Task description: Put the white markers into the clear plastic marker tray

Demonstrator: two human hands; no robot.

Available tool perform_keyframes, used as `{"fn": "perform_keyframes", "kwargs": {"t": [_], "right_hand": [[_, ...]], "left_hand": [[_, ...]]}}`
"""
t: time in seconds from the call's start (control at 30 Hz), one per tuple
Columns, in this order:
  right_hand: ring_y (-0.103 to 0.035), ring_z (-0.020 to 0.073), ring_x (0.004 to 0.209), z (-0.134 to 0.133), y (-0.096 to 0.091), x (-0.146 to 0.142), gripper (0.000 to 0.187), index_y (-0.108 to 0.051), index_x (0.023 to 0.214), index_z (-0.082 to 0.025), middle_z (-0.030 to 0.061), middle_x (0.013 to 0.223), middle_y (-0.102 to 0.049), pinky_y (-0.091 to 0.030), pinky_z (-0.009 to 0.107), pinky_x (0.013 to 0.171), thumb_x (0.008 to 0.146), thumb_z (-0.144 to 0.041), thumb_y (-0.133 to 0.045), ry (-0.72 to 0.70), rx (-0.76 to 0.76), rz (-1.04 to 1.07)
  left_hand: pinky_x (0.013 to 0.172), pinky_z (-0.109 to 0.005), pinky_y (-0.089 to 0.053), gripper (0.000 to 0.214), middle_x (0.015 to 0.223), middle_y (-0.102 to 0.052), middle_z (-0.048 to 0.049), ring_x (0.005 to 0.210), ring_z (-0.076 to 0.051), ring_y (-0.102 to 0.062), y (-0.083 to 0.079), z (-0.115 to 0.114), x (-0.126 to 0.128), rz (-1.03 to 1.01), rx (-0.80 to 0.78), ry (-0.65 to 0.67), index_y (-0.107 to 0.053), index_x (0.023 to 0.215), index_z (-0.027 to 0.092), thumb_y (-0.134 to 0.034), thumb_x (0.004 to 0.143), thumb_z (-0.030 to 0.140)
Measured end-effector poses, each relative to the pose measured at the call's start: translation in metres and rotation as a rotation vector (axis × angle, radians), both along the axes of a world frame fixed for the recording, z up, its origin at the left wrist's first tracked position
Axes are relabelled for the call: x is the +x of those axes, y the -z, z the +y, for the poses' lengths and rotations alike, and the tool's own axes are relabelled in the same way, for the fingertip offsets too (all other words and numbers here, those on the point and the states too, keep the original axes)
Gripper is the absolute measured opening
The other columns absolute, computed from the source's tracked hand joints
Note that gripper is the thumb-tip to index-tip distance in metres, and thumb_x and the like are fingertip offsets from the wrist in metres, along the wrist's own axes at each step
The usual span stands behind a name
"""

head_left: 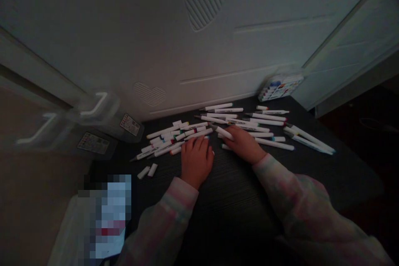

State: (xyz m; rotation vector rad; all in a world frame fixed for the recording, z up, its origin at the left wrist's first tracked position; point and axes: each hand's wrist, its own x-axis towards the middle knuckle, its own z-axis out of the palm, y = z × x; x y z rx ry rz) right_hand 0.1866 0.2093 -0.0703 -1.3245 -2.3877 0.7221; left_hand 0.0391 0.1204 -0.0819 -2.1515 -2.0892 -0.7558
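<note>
White markers with coloured ends lie in loose heaps across the dark tabletop (230,193). My right hand (245,143) is closed around an uncapped marker (222,132), its grey tip pointing up and to the left. My left hand (197,161) rests palm down over the near edge of the left-hand pile, fingers bent; what lies beneath them is hidden. Beside it are several markers (165,149), some without caps. Two loose white caps (148,171) sit nearer me on the left. More uncapped markers (308,139) lie at the right.
Two clear plastic cases with handles stand at the left, one of them a nearer case (96,143). A pack of markers (280,87) leans against the pale panel (199,58) at the back. A lit, blurred-out screen (114,212) is at lower left.
</note>
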Motion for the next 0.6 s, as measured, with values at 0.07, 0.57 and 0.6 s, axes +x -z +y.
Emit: {"fn": "perform_keyframes", "kwargs": {"t": [0.07,0.57,0.6], "right_hand": [[-0.053,0.0192,0.079,0.0,0.0,0.0,0.015,-0.062,0.085,-0.015,0.0073,0.085,-0.057,-0.037,0.029,0.074,0.074,-0.017,-0.052,0.011,-0.031,0.041],[-0.012,0.0025,0.04,-0.011,-0.032,0.011,0.016,-0.051,0.086,-0.017,-0.0049,0.065,-0.041,-0.019,0.015,0.035,0.074,-0.024,-0.044,0.12,-0.982,1.113],[-0.011,0.002,0.04,-0.012,-0.033,0.011,0.015,-0.051,0.085,-0.016,-0.0047,0.067,-0.042,-0.019,0.014,0.035,0.073,-0.022,-0.044,0.136,-1.081,1.214]], "left_hand": [[0.083,-0.043,-0.037,0.027,0.109,-0.061,-0.007,0.099,-0.026,-0.047,0.0,0.0,0.0,0.001,-0.009,0.003,-0.056,0.105,0.014,-0.045,0.082,0.021],[0.084,-0.039,-0.042,0.029,0.096,-0.059,-0.0102,0.094,-0.023,-0.049,0.002,0.001,-0.005,-0.012,0.016,0.073,-0.057,0.103,0.012,-0.042,0.079,0.011],[0.084,-0.039,-0.042,0.029,0.096,-0.058,-0.0103,0.094,-0.023,-0.049,0.002,0.001,-0.005,-0.012,0.016,0.076,-0.057,0.103,0.012,-0.042,0.079,0.011]]}}
